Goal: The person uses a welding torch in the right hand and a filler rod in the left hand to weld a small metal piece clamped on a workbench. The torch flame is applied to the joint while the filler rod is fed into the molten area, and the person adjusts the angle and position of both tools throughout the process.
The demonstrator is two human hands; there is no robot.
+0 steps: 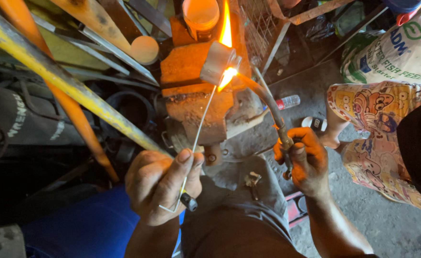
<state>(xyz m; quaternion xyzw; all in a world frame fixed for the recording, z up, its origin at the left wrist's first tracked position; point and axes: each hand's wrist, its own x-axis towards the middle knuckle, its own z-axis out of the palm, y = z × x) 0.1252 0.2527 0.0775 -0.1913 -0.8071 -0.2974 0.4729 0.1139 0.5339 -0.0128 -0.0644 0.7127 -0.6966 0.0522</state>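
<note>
My left hand [160,184] pinches a thin metal filler rod [202,122] that slants up to a flame. My right hand [305,160] grips the curved brass neck of a gas torch [268,102]. Its bright flame [226,71] plays on a pale cylindrical metal part [216,62] clamped in an orange bench vise [194,91]. The rod's tip meets the part right at the flame. A small dark object with a bent wire sticks out below my left palm.
A yellow-painted bar [53,71] crosses at the left with orange pipes behind. Another person in patterned yellow shorts [377,138] squats at the right, beside a white printed sack [401,52]. A small bottle [287,102] lies on the grey concrete floor.
</note>
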